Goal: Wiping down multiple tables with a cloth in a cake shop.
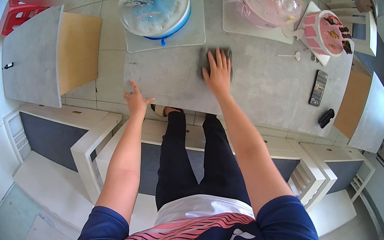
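Flat on a dark grey cloth (229,55), my right hand (218,70) presses it against the grey tabletop (256,96). The cloth's edges are blurred, and most of it is hidden under my palm. My left hand (137,99) holds nothing; its fingers are spread at the table's near left edge. Beyond the cloth to the left, a round white and blue cake (147,18) with cartoon toppers rests on a translucent square board (192,41). A pink round cake (253,7) with a bow stands on another board (229,25) at the far side.
A smaller pink cake (318,34) with dark pieces on top sits at the far right. Near it lie a heart-shaped pick (296,56), a smartphone (318,88) and a small black case (326,118). White benches (44,172) stand behind me; red plastic stools (20,15) are at left.
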`<state>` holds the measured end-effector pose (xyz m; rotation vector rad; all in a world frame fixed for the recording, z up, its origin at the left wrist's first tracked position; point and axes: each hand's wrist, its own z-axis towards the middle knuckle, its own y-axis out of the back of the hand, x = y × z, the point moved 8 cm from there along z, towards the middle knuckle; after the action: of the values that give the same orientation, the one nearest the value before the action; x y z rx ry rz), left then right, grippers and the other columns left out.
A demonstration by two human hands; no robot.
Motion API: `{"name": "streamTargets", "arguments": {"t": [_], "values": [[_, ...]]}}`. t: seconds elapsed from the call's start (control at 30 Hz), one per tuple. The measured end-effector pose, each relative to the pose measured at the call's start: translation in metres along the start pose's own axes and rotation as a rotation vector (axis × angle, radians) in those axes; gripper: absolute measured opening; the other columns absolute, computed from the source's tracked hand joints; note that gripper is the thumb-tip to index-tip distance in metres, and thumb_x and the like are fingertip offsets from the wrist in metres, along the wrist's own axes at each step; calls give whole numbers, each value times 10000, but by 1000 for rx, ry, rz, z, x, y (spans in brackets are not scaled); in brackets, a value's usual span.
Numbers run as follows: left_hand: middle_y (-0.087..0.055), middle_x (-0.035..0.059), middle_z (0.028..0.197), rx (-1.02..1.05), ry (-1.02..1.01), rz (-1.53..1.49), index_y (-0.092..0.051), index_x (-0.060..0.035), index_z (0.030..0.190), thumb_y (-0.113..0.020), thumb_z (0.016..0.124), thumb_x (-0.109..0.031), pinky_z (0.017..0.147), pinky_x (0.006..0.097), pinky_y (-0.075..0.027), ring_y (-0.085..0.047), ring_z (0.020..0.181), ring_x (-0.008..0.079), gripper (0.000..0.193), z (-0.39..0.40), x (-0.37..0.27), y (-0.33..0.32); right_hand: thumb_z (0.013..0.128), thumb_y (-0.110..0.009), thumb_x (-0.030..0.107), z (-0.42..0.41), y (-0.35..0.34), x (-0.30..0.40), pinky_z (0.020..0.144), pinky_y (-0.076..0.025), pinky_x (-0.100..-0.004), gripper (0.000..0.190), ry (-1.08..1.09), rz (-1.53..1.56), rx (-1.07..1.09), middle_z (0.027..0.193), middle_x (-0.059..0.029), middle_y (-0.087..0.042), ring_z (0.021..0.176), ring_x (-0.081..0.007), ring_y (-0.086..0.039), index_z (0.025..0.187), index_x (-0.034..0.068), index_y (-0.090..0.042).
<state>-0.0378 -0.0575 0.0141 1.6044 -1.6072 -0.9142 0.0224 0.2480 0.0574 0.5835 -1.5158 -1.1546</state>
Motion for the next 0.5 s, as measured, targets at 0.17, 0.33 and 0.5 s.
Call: {"name": "streamTargets", "arguments": {"t": [0.17,0.33,0.5], "values": [[-290,411,1156,14,18,31,27,-110,1327,-756,523,-390,972,460,-246,-230,1162,486,1157,0,4,-4,699,-588,227,-122,19,-22,974,-245,-402,565,62,-42,277,1298,-104,-303,1178,-275,-297,1216,136,-380],[-306,409,1147,60,53,63,29,-104,1327,-742,533,-414,965,464,-253,-245,1154,488,1150,-3,1,1,719,-580,222,-124,63,-125,969,-245,-416,569,-202,-185,119,1319,-120,-272,1198,-322,-261,1232,113,-360],[-307,410,1145,62,53,107,39,-99,1326,-729,540,-435,966,463,-251,-257,1144,493,1149,-3,1,4,758,-512,261,-16,59,-161,971,-201,-454,578,-544,-225,-147,1284,-254,-255,1182,-403,-243,1238,9,-309]]}}
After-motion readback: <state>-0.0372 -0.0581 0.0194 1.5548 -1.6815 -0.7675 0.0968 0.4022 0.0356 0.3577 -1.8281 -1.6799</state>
